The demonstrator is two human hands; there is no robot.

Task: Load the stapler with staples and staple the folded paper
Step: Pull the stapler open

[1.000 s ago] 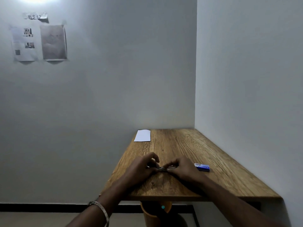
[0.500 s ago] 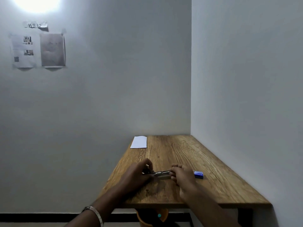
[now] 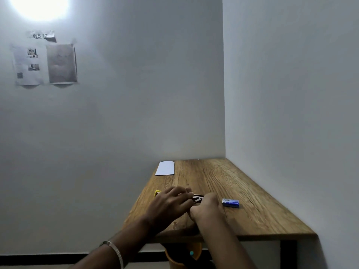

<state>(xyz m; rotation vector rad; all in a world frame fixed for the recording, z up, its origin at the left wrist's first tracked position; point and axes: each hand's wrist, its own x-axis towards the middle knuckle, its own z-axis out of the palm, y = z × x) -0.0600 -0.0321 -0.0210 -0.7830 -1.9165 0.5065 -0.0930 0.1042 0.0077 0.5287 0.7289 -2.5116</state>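
Legible text, one item:

1. "WS 12", dark hand-lettered characters on a small torn paper strip [image 3: 41,35] taped high on the left wall, above two posted sheets.

Illegible or unreadable:

2. Left posted sheet [image 3: 28,65]: printed page with small pictures and a square code-like mark near its lower left; text too small to read.
3. Right posted sheet [image 3: 61,63]: grey, no characters discernible.
4. Blue box [image 3: 230,202] on the desk [image 3: 242,191]: pale printing on its top face, blurred beyond reading.
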